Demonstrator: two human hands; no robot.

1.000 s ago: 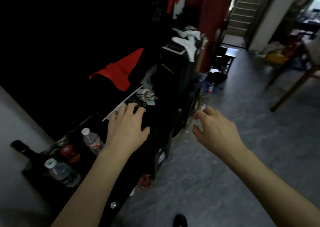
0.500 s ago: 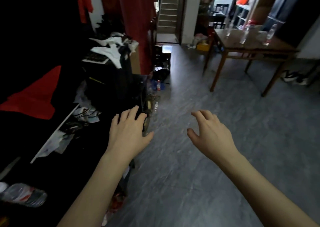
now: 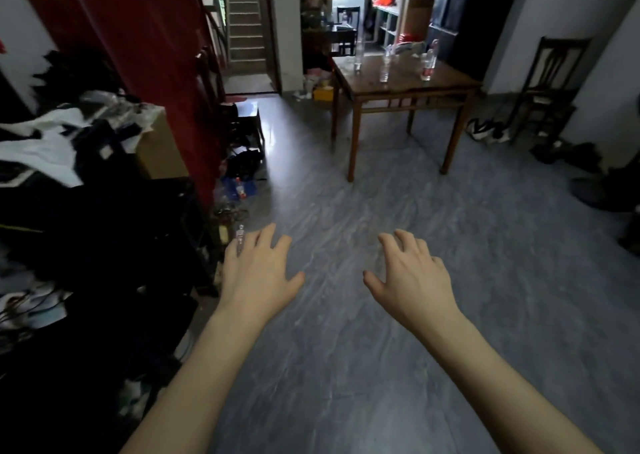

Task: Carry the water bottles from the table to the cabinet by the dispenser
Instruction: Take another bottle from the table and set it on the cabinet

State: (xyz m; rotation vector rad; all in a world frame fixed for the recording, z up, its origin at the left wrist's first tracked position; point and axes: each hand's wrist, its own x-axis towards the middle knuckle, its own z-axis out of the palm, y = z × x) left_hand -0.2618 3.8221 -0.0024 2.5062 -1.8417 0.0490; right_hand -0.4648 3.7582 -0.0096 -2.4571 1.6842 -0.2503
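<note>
Both hands are held out over the grey floor (image 3: 346, 367), palms down, and neither holds anything. The left hand (image 3: 258, 275) has its fingers spread and loosely bent, thumb out to the side. The right hand (image 3: 412, 280) is the same, fingers apart and slightly curled, thumb pointing inward. The two hands are near each other but apart.

The bottles (image 3: 427, 64) stand upright on the wooden table (image 3: 408, 88) across the room, well apart from the hands. At least three clear ones show there: one near the table's left side, one near the middle, and one or two at the right, with a red label. They are small and a little blurred, so an exact count cannot be told.

Along the left runs dark furniture (image 3: 104, 246) piled with black and white clothes (image 3: 52, 142), with a red curtain (image 3: 138, 38) behind it. A small bottle on the floor (image 3: 240, 232) shows just past the left fingertips. A dark chair (image 3: 550, 83) stands by the right wall, and stairs (image 3: 244, 21) rise through the far doorway.
</note>
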